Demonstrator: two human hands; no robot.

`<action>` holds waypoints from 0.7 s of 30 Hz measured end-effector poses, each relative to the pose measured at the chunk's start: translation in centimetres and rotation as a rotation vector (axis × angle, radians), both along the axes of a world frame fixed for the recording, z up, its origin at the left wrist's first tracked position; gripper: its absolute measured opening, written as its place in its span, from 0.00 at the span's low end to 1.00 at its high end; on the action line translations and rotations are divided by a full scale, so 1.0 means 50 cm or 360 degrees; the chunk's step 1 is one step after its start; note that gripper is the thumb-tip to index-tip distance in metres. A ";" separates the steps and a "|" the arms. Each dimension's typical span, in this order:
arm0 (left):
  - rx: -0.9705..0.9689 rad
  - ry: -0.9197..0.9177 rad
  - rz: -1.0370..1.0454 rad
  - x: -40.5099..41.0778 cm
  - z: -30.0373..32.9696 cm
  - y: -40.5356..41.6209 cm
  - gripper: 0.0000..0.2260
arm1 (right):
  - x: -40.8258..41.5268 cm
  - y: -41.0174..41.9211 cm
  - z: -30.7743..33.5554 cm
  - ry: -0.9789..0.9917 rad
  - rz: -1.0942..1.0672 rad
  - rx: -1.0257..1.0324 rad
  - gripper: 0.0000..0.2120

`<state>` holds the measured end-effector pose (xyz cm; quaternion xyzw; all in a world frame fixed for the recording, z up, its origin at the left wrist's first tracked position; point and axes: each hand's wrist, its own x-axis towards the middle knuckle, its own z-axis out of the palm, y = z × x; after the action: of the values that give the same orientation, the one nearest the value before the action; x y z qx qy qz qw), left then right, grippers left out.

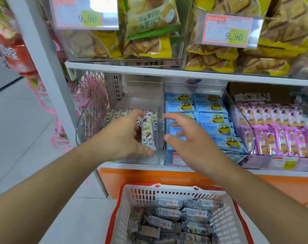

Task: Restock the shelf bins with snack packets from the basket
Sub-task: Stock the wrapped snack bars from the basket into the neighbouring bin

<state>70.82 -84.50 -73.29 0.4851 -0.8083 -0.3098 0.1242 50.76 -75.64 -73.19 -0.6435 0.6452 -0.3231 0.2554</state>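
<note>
My left hand (125,132) grips a slim cream snack packet (147,131) upright inside the clear left shelf bin (89,120), beside a row of matching packets (118,113) at the back. Just right of the bin's divider, my right hand (183,136) hovers with fingers spread, holding nothing, in front of the bin of blue packets (215,118). Below stands a white basket (125,208) with an orange rim, holding several grey-wrapped packets (169,213).
A bin of purple packets (282,134) sits to the right. The upper shelf (149,70) carries clear bins of yellow biscuit bags (220,55) with 9.90 price tags (227,30). The shelf's white post (43,55) and pink wire rack (91,95) stand left; grey floor tiles lie beyond.
</note>
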 end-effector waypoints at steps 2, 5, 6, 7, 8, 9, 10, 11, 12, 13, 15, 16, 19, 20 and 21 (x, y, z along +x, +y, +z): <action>-0.0118 -0.0147 -0.0034 -0.022 -0.013 -0.048 0.53 | -0.005 -0.014 -0.012 0.0274 0.0122 -0.0077 0.25; -0.0224 -0.0408 -0.0144 -0.064 -0.052 -0.107 0.51 | -0.017 -0.024 -0.030 0.0270 0.0200 0.0013 0.25; -0.0239 -0.0494 -0.0202 -0.077 -0.068 -0.119 0.49 | -0.020 -0.025 -0.031 0.0255 0.0208 0.0012 0.24; -0.0256 -0.0574 -0.0267 -0.088 -0.084 -0.129 0.48 | -0.023 -0.027 -0.033 0.0243 0.0209 0.0004 0.24; -0.0271 -0.0651 -0.0328 -0.096 -0.099 -0.138 0.48 | -0.026 -0.029 -0.035 0.0236 0.0210 -0.0001 0.24; -0.0303 -0.0711 -0.0395 -0.101 -0.116 -0.146 0.50 | -0.029 -0.030 -0.037 0.0236 0.0215 -0.0002 0.24; -0.0327 -0.0763 -0.0439 -0.102 -0.130 -0.153 0.53 | -0.033 -0.031 -0.040 0.0245 0.0222 -0.0005 0.24; -0.0339 -0.0786 -0.0463 -0.102 -0.139 -0.157 0.56 | -0.036 -0.032 -0.043 0.0250 0.0228 -0.0012 0.24; -0.0331 -0.0792 -0.0464 -0.101 -0.143 -0.160 0.58 | -0.037 -0.032 -0.047 0.0251 0.0230 -0.0021 0.24; -0.0320 -0.0802 -0.0470 -0.101 -0.146 -0.163 0.59 | -0.038 -0.032 -0.051 0.0247 0.0229 -0.0034 0.24; -0.0301 -0.0844 -0.0490 -0.102 -0.140 -0.163 0.61 | -0.037 -0.032 -0.057 0.0223 0.0224 -0.0066 0.24; -0.0296 -0.0858 -0.0491 -0.101 -0.138 -0.162 0.61 | -0.037 -0.033 -0.059 0.0209 0.0224 -0.0078 0.24; -0.0289 -0.0859 -0.0476 -0.092 -0.138 -0.160 0.58 | -0.036 -0.033 -0.061 0.0202 0.0218 -0.0089 0.24; -0.0289 -0.0857 -0.0471 -0.089 -0.140 -0.160 0.57 | -0.036 -0.032 -0.060 0.0191 0.0214 -0.0083 0.23; -0.0286 -0.0849 -0.0464 -0.085 -0.140 -0.161 0.57 | -0.036 -0.031 -0.058 0.0184 0.0213 -0.0073 0.23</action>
<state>66.55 -92.55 -80.29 0.4153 -0.8975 -0.1135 -0.0955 48.97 -77.17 -76.09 -0.7083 0.6069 -0.2825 0.2239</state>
